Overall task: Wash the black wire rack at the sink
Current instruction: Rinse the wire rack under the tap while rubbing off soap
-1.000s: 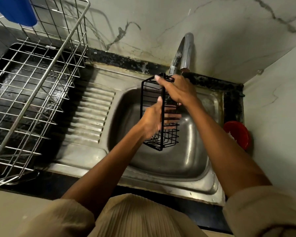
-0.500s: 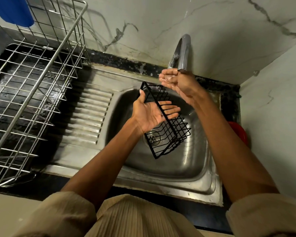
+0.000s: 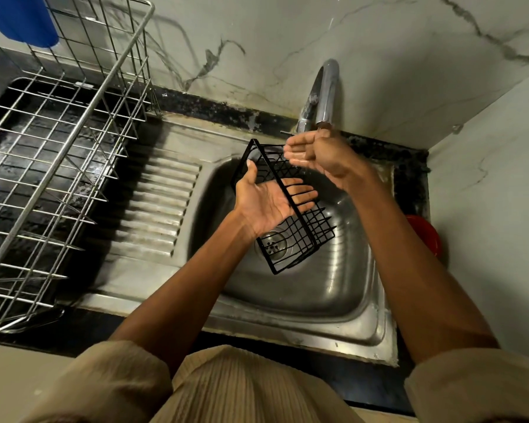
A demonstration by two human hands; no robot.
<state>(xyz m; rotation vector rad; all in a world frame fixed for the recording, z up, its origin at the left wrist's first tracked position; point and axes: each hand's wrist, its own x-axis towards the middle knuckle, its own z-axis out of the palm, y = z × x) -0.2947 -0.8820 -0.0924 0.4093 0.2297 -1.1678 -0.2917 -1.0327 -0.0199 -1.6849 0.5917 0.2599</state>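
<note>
The black wire rack hangs tilted over the steel sink basin, its long edge running from upper left to lower right above the drain. My left hand lies palm up with straight fingers reaching into the rack and carries it. My right hand is off the rack, cupped and wet just under the spout of the chrome tap, holding nothing solid. I cannot tell whether water is running.
A large steel wire dish rack fills the counter to the left, beside the ribbed draining board. A blue item hangs at top left. A red round object sits right of the sink by the wall.
My right hand has let go of the rack's top and moved under the tap spout. The rack has tipped from upright to slanted and now lies on my opened left palm.
</note>
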